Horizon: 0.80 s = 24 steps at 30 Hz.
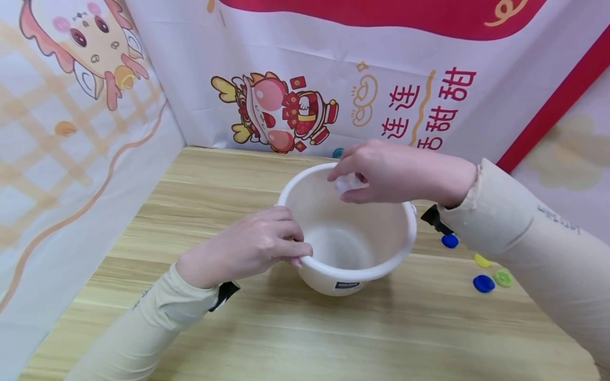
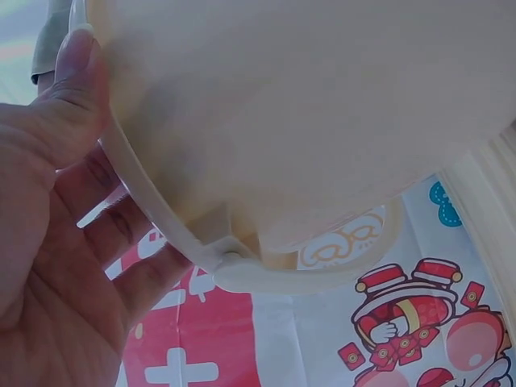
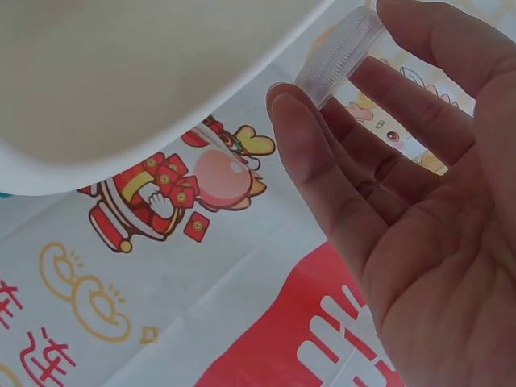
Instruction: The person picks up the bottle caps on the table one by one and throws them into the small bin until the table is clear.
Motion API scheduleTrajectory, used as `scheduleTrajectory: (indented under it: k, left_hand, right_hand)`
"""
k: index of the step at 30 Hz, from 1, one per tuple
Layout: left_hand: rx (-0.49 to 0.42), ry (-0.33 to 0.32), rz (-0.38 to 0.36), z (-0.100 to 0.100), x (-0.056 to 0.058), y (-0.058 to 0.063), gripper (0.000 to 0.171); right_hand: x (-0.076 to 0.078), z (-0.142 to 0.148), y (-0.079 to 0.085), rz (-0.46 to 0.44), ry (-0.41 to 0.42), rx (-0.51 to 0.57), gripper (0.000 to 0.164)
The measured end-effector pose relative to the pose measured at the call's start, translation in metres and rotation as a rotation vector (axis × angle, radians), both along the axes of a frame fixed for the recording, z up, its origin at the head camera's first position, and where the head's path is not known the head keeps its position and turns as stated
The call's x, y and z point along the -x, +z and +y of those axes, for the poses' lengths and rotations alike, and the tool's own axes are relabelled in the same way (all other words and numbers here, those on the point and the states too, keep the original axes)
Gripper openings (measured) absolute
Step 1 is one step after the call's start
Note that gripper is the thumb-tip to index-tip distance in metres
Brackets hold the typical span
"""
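A white bucket point(image 1: 355, 275) stands upright on the wooden table, its open mouth facing up and its inside bare. My left hand point(image 1: 250, 243) grips the bucket's left rim, thumb on one side and fingers on the other; the left wrist view shows the bucket's handle point(image 2: 306, 278) by the fingers. Over the far right of the mouth, my right hand point(image 1: 378, 172) pinches a clear, ridged bottle cap point(image 3: 343, 58) between thumb and fingertips. In the head view the fingers partly cover this cap point(image 1: 349, 183).
To the right of the bucket, near my right sleeve, lie a blue cap point(image 1: 450, 241), a yellow cap point(image 1: 483, 260), a green cap point(image 1: 502, 278) and a darker blue cap point(image 1: 484, 283). A teal cap point(image 1: 338, 153) is behind the bucket. Printed cloth point(image 1: 190, 63) walls the table's back and left.
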<state>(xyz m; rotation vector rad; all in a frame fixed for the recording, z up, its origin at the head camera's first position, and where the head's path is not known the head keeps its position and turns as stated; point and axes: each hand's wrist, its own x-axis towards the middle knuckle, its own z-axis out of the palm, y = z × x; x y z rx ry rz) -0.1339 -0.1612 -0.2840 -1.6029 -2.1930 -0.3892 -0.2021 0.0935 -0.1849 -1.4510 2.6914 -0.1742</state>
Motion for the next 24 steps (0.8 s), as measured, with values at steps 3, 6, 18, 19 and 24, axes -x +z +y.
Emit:
scheduleTrajectory:
  k: [3,6,18,19,24]
  left_hand:
    - [-0.004,-0.006,0.004,0.000,0.000,0.000,0.022]
    - [-0.001,-0.007,-0.002,0.000,0.001,-0.001,0.023]
    - [-0.022,-0.022,0.003,0.000,0.002,-0.002,0.021]
    - [-0.021,-0.022,0.000,0.000,0.002,-0.002,0.022]
    - [-0.013,-0.007,-0.033,0.001,0.001,-0.002,0.027]
  right_hand:
    - [-0.001,-0.002,0.002,-0.017,-0.021,-0.015,0.034]
    - [-0.002,-0.003,0.005,-0.041,-0.064,-0.040,0.036]
    - [0.003,0.020,0.015,-0.049,-0.199,-0.086,0.034]
    - [0.004,0.026,0.016,-0.052,-0.212,-0.080,0.034]
    - [0.004,0.058,0.017,-0.029,-0.272,-0.048,0.035]
